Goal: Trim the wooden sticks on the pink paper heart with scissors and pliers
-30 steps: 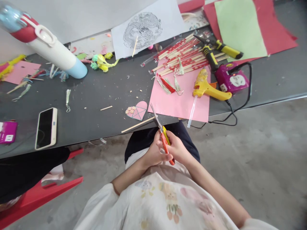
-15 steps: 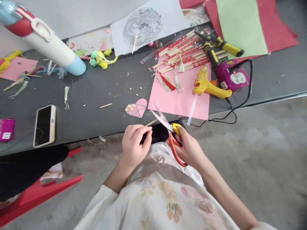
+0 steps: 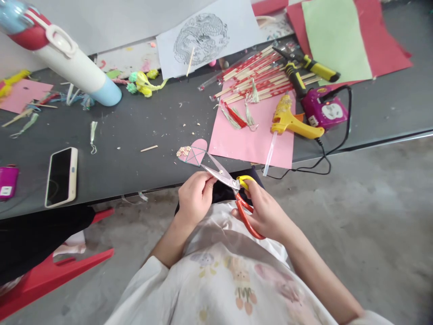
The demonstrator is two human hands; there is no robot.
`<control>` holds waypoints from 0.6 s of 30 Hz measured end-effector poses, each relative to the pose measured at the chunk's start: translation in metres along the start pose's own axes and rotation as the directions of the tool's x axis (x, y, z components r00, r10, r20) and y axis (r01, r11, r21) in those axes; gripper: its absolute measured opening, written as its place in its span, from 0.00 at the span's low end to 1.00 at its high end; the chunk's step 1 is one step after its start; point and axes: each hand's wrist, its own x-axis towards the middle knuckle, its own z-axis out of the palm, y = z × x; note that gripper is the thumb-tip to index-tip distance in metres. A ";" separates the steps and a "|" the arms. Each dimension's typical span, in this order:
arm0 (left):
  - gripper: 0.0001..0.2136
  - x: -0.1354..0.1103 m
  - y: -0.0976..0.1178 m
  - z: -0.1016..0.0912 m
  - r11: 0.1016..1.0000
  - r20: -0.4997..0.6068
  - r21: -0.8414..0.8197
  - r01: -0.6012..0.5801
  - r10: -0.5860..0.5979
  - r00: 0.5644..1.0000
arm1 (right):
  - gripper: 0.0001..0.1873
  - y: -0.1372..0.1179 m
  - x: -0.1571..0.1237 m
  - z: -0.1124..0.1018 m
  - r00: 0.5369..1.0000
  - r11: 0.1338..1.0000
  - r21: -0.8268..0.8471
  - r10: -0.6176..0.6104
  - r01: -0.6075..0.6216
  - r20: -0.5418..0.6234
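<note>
In my right hand (image 3: pixel 267 210) are scissors (image 3: pixel 223 177) with one red and one yellow handle, their blades spread apart and pointing left. My left hand (image 3: pixel 195 194) is closed in a pinch at the table's front edge, beside the lower blade. A thin wooden stick (image 3: pixel 221 171) is pinched there; only its pale tip shows between the blades, the rest being hidden. Just beyond the blade tips lies a pink paper heart (image 3: pixel 196 153) marked with dark lines, small pale pieces covering part of its left side.
Pink paper (image 3: pixel 250 140) carries tassels and wrapped chopsticks (image 3: pixel 250 74). Right of these lie a yellow glue gun (image 3: pixel 286 119), pliers (image 3: pixel 296 76) and a purple corded box (image 3: pixel 323 108). A phone (image 3: pixel 61 177) and a bottle (image 3: pixel 74 67) are on the left.
The scissors have moved slightly left, bringing the open blades around the stick's tip. My left hand has shifted a little right, closer to the blades.
</note>
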 end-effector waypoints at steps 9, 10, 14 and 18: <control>0.04 0.000 0.001 -0.003 1.000 -0.007 -0.007 0.000 0.000 1.000 | 0.29 -0.001 0.000 -0.008 0.997 0.998 0.017 -0.063 0.062 0.041; 0.04 0.001 0.001 -0.004 1.000 -0.004 0.004 -0.006 0.006 1.000 | 0.29 -0.001 0.000 -0.008 0.997 0.998 0.021 -0.066 0.066 0.045; 0.04 0.001 0.001 -0.006 0.998 0.009 0.057 -0.033 0.033 0.999 | 0.28 -0.001 -0.001 -0.010 0.996 0.998 0.034 -0.058 0.056 0.062; 0.04 0.001 -0.001 -0.008 0.993 0.016 0.091 -0.076 0.074 0.997 | 0.26 -0.004 0.001 -0.010 0.994 0.998 0.055 -0.013 0.007 0.105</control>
